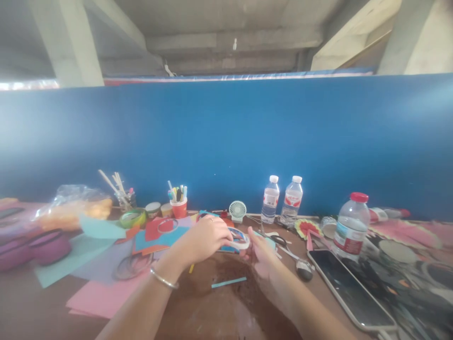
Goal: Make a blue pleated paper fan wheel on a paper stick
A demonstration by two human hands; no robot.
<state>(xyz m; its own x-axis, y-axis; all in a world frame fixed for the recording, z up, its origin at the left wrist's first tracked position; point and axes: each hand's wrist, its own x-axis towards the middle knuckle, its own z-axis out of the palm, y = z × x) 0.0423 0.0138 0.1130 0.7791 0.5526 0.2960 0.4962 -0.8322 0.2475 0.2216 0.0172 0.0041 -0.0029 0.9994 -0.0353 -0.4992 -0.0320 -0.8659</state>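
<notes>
A white roll of tape [242, 244] is raised a little over the brown table, between my two hands. My right hand [261, 252] grips the roll's right side, thumb up along its edge. From the left, my left hand [208, 237], with a silver bangle at the wrist, has its bent fingers on the roll's near left rim. Whether a tape end is pinched there is too blurred to tell. Below the hands lies a narrow light-blue paper strip [229, 282]. Scissors [279, 240] with dark handles lie just beyond my right hand.
Coloured paper sheets [106, 293] cover the left side, near a purple container [49, 248]. Along the back stand a red pen cup [179, 208], a small fan [238, 211] and water bottles [271, 200]. A phone [350, 288] and a large red-capped bottle [351, 229] are at right.
</notes>
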